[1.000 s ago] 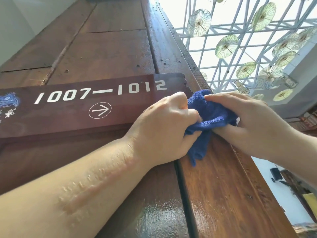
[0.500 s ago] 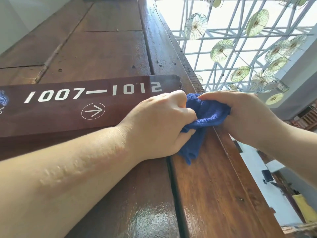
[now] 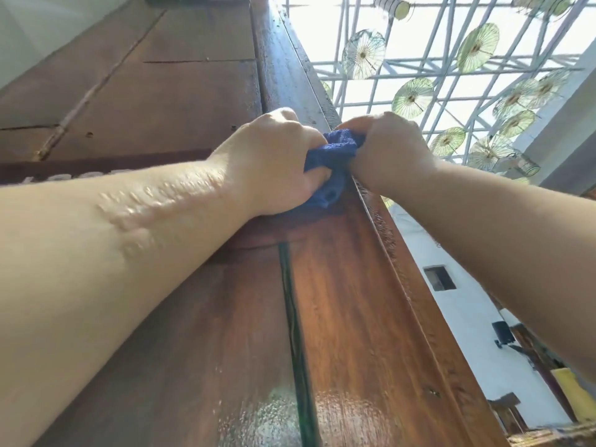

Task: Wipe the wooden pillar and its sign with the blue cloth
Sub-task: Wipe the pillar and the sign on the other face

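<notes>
**Cloth regrip at the pillar's right edge**

Both hands are raised against the wooden pillar point(image 3: 354, 301), seen from below. The left hand point(image 3: 274, 162) and the right hand point(image 3: 390, 153) meet at the pillar's right edge, with the blue cloth point(image 3: 332, 156) bunched between them. The fingers of both hands are curled closed on the cloth; a fold of it hangs below the left hand and lies against the wood.

Step in hand — judged from the grip, the cloth is being gathered or refolded rather than swept across a surface. It is wadded small, so little of it touches the pillar.

Next move: spread the cloth to a flat pad under one palm, then draw it along the sign point(image 3: 96, 167) or down the pillar face. The lower face shows a wet sheen, so upper areas and the sign probably need attention first.

Writing: the sign is a dark band at the left edge of the pillar, mostly hidden behind the left forearm. A few pale marks show on it — too blurred and covered to read. No brand or label is visible elsewhere.
</notes>
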Available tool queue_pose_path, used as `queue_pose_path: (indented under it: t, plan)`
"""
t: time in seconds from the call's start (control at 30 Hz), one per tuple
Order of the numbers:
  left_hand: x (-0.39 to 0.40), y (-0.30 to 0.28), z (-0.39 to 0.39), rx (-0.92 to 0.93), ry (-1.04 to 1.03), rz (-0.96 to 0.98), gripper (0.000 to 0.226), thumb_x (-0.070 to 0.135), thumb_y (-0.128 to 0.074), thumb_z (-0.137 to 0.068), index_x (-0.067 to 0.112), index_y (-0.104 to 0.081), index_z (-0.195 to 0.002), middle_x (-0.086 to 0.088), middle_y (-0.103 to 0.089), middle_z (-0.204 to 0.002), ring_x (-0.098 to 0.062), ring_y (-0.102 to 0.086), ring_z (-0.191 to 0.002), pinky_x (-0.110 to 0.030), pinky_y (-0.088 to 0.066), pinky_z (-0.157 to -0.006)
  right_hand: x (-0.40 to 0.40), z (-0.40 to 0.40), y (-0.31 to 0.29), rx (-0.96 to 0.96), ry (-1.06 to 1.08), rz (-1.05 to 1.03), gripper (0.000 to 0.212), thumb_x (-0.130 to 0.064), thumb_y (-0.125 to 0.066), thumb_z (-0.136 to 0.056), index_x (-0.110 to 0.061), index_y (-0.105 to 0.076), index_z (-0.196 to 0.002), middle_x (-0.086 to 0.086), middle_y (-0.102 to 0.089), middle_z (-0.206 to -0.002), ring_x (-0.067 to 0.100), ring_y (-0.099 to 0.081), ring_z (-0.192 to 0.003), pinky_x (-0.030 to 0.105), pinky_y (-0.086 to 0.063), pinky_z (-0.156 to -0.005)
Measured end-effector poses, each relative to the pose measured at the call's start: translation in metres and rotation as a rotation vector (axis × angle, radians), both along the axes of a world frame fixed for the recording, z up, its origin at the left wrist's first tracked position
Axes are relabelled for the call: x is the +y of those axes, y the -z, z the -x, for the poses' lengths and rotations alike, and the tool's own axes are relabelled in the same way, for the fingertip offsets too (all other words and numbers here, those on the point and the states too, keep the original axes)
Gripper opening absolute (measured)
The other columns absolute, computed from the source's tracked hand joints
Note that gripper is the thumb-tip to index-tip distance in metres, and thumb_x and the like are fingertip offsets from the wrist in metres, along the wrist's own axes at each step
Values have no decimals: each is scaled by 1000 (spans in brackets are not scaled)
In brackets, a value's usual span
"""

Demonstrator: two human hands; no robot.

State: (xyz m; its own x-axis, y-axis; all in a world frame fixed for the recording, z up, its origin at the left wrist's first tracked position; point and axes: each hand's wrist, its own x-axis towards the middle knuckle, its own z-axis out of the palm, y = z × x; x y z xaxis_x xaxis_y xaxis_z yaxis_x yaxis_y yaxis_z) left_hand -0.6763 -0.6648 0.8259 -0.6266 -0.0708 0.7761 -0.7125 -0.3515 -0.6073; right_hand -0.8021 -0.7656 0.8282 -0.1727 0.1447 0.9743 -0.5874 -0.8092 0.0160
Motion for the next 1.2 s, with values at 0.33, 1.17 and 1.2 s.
queue_pose_path:
  t: [0.33,1.17,1.2]
  plan:
    - [-11,8,-1,40,57,-26,34,35,-47,-89,17,-56,-116,-12,-46,-113,-28,-53,-99,-35,-42,-91,-7,-7,-16,131,2,-69,19,-27,-51,-78,-30,-49,-97,6,-49,-99,24,-45,-90,30,-40,-72]
    - [-11,45,-7,25,174,-108,34,43,-47,-75,21,-65,-95,-1,-54,-94,-21,-57,-88,-30,-45,-79,12,19,44,340,-189,-132,33,-2,-47,-90,-14,-58,-118,-9,-44,-64,-5,-48,-41,4,-30,-35]
    - [-11,48,-8,27,177,-109,35,43,-48,-75,21,-65,-97,-1,-54,-95,-21,-57,-89,-31,-45,-80,12,20,46,339,-183,-127,32,-5,-48,-90,-16,-59,-118,-10,-44,-66,0,-47,-45,4,-31,-36]
